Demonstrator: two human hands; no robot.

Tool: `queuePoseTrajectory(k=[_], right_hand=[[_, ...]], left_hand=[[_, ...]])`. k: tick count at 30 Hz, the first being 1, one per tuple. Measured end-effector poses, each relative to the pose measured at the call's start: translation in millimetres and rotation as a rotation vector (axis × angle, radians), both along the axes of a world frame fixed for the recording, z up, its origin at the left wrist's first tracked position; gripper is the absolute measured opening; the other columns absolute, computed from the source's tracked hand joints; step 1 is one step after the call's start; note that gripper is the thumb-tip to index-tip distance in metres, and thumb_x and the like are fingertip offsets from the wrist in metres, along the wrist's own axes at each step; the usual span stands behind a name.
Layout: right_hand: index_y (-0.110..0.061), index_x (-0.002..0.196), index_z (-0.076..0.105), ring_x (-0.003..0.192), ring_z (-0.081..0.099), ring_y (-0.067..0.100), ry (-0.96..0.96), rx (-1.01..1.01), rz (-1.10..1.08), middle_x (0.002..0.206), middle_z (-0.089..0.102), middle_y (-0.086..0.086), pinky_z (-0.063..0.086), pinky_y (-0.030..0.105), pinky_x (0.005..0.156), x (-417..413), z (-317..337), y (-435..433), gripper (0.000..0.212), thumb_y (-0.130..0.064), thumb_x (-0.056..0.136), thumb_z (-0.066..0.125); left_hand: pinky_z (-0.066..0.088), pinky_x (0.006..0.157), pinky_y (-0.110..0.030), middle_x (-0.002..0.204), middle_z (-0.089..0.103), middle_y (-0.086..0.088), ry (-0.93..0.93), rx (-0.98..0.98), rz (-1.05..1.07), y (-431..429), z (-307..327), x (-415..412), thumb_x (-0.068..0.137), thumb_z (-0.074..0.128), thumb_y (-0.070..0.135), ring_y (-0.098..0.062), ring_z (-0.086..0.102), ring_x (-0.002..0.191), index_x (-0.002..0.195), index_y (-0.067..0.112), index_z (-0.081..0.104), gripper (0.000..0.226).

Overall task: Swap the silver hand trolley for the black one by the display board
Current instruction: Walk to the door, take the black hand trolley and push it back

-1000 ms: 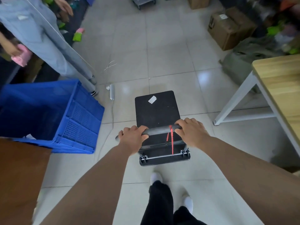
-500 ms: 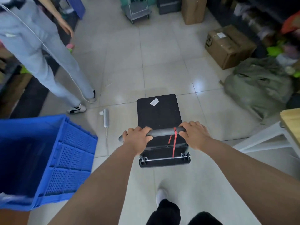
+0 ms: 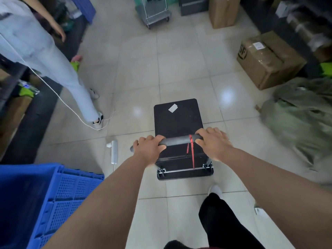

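Head view: left hand (image 3: 150, 150) and right hand (image 3: 213, 143) both wrapped, fingers clamped, around the grey handle bar (image 3: 177, 140) of the flat black platform hand trolley (image 3: 177, 121) on the tiled floor (image 3: 179, 69). Silver wire-framed hand trolley (image 3: 154, 12) far ahead, its top cut off by the frame edge. Right-side olive sack (image 3: 296, 114) smeared by blur; display board not made out.

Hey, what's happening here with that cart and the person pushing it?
A person has both hands on the grey padded handle of a black flat-deck hand trolley, left hand and right hand each wrapped around it. Its deck is bare except for a small white sticker. Ahead, across open tile floor, a silver hand trolley is parked. A blue plastic crate sits near left, and another person in pale clothes stands left.
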State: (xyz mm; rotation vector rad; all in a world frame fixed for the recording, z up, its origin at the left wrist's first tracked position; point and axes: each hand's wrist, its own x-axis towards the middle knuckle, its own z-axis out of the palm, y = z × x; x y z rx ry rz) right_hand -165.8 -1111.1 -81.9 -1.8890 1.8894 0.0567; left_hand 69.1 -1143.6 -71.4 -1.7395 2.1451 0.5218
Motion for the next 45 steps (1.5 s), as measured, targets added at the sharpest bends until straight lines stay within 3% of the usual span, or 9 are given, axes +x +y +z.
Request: queuePoseTrajectory(k=[12,34,45], right_hand=[[-0.03,0.129,0.04,0.109,0.049,0.028,0.058,0.017,0.139,0.117,0.056,0.008,0.043,0.04,0.094,-69,-1,-207,0.031,-0.037,0.1,0.033],[-0.031,0.129,0.041,0.111,0.048,0.026,0.057,-0.046,0.074,0.117,0.055,0.005,0.037,0.039,0.095,-50,-5,-619,0.03,-0.037,0.1,0.031],[-0.029,0.126,0.04,0.109,0.05,0.027,0.081,-0.026,0.19,0.116,0.056,0.006,0.039,0.042,0.091,-74,-2,-866,0.029,-0.038,0.1,0.03]], left_hand=[[0.029,0.104,-0.046,0.12,0.053,0.0,0.057,0.032,0.128,-183,3,-69,0.099,0.033,0.043,-0.03,0.046,0.114,0.126,0.043,0.045,0.03],[0.027,0.107,-0.047,0.123,0.054,0.0,0.042,-0.049,0.058,-611,-8,-49,0.1,0.034,0.044,-0.03,0.046,0.116,0.13,0.042,0.043,0.032],[0.026,0.107,-0.044,0.126,0.051,-0.001,0.014,-0.083,0.221,-837,-7,-80,0.098,0.034,0.045,-0.027,0.044,0.119,0.13,0.041,0.044,0.033]])
